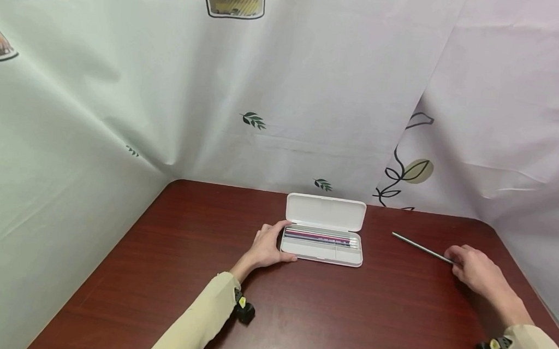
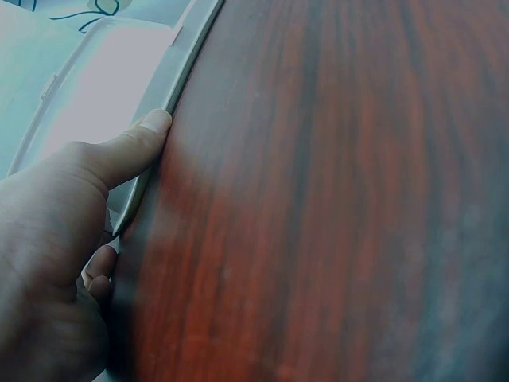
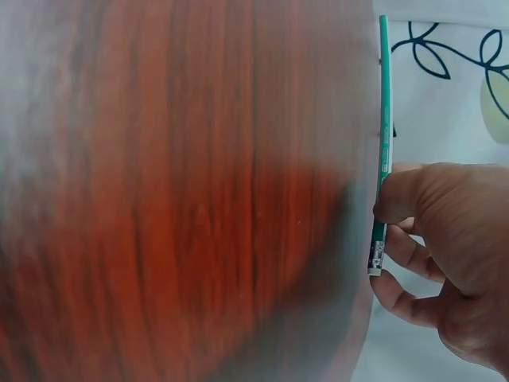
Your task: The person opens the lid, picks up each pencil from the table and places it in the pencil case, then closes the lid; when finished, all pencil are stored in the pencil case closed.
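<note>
A white pencil case [image 1: 310,250] lies with its lid [image 1: 326,212] raised at the back of the table. Several pencils [image 1: 321,236] rest side by side in its rear part. My left hand [image 1: 266,246] grips the case's left end, thumb along the front edge and fingers round the back corner. In the left wrist view the thumb [image 2: 131,151] presses on the rim. Away to the right, my right hand [image 1: 479,271] pinches a green pencil [image 3: 386,95] near its metal-banded eraser end. The pencil's other end points left, toward the case.
The dark red wooden table [image 1: 322,315] ends at a white cloth backdrop [image 1: 203,141] with leaf drawings, which also hangs along its left and right sides. A small black device [image 1: 245,311] is worn on each wrist.
</note>
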### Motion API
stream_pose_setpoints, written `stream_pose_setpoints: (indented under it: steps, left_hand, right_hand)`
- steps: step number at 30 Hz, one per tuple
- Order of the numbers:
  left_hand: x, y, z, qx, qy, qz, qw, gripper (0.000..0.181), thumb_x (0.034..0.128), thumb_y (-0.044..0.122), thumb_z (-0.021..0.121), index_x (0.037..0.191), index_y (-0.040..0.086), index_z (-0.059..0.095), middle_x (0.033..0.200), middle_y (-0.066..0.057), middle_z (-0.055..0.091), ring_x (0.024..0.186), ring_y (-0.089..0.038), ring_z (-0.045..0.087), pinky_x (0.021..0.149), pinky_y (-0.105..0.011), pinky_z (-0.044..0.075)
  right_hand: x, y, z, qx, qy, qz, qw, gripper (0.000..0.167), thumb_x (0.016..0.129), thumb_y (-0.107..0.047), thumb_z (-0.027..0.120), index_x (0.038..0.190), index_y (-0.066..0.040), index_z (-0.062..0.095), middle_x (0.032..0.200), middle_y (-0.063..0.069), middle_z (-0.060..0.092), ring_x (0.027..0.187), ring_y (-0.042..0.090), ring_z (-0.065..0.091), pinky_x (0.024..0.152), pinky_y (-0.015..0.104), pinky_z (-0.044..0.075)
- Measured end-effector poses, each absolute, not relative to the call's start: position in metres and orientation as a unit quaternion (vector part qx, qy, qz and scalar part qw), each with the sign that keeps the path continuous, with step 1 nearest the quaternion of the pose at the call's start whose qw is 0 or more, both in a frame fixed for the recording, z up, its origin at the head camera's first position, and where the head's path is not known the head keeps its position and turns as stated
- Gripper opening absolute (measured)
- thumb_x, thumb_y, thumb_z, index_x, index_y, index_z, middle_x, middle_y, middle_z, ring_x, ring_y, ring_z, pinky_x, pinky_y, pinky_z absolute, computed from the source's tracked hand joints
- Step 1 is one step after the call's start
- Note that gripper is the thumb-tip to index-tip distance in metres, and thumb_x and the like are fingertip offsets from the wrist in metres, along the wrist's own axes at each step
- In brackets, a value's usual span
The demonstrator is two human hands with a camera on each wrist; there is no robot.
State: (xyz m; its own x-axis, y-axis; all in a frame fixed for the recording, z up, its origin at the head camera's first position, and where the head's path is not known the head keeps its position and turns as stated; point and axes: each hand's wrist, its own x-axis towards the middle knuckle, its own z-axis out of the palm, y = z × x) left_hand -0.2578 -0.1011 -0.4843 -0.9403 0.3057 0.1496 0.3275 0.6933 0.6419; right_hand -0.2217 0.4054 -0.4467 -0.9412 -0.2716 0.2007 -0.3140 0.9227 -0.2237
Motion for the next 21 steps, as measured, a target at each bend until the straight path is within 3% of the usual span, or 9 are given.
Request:
stream_pose_setpoints:
  steps: [21]
  left_hand:
    - [-0.258, -0.101, -0.484, -0.171, -0.921, -0.350, 0.017, 0.093, 0.0679, 0.037, 0.093, 0.146, 0.017, 0.047, 0.123, -0.010, 0.061, 0.113, -0.029, 0.045, 0.093, -0.044, 0.036]
  right_hand:
    - [-0.221, 0.361, -0.425, 0.215, -0.956, 0.128, 0.151, 0.030, 0.069, 0.008, 0.073, 0.094, -0.009, 0.067, 0.084, 0.000, 0.058, 0.074, 0.021, 0.057, 0.055, 0.044, 0.045]
